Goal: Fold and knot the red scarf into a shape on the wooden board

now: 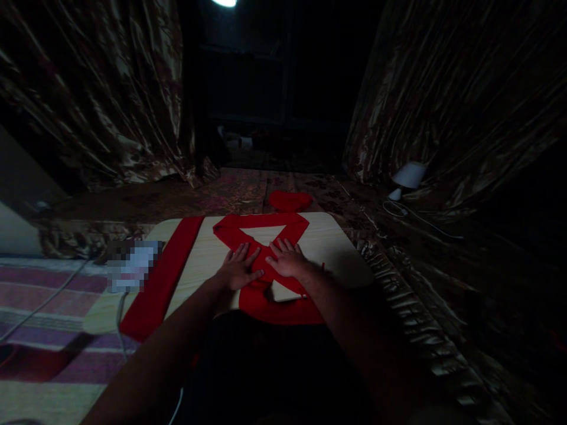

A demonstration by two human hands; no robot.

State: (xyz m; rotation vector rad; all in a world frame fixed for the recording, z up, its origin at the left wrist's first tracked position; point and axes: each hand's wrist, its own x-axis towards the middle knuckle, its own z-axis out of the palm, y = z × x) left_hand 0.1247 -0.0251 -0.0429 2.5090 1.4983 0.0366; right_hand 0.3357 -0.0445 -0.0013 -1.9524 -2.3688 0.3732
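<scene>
A long red strip of cloth [261,221] lies in a crossed loop on a pale wooden board [341,254]. My left hand [239,268] rests flat on the cloth, left of where it crosses, with its fingers spread. On the right side of the crossing, my right hand [287,260] presses palm down, fingers apart. The near end of the cloth curls round by the board's front edge, partly behind my right forearm. Farther left, a separate straight band of red cloth [166,277] runs across the board from back to front.
Behind the board sits a red bundle [290,200]. A blurred-out flat object [133,265] with a cable lies at the board's left edge. To the right are a small white lamp [410,175] and its cord. Patterned curtains [411,88] hang around a dark window.
</scene>
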